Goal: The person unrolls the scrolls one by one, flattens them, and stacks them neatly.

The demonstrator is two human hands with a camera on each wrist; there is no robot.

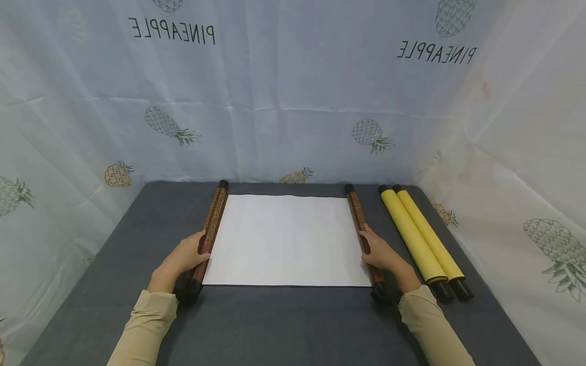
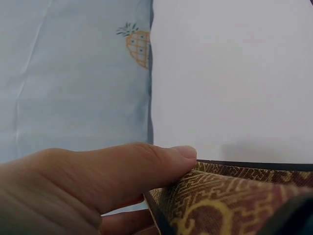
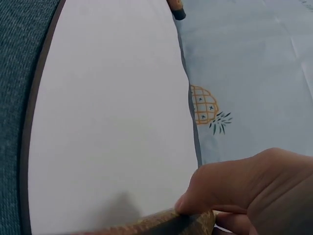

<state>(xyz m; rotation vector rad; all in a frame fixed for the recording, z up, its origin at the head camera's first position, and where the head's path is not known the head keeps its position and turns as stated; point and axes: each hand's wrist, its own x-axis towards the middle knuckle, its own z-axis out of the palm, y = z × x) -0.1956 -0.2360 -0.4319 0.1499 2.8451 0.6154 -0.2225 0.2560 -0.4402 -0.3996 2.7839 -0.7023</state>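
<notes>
A scroll lies partly unrolled on the dark table, its blank white sheet (image 1: 288, 241) spread between two brown patterned rolls with black end knobs. My left hand (image 1: 185, 254) grips the left roll (image 1: 214, 218), thumb on its inner side. In the left wrist view the thumb (image 2: 166, 159) presses the brown and gold patterned backing (image 2: 220, 200) near the sheet's edge. Around the right roll (image 1: 355, 208) curl the fingers of my right hand (image 1: 381, 250). The right wrist view shows that thumb (image 3: 195, 191) on the roll's rim (image 3: 161, 220).
Two yellow rolled scrolls (image 1: 412, 234) with black ends lie side by side at the table's right. A white curtain (image 1: 284, 76) printed with pineapples hangs behind the grey table (image 1: 274, 325) and along both sides.
</notes>
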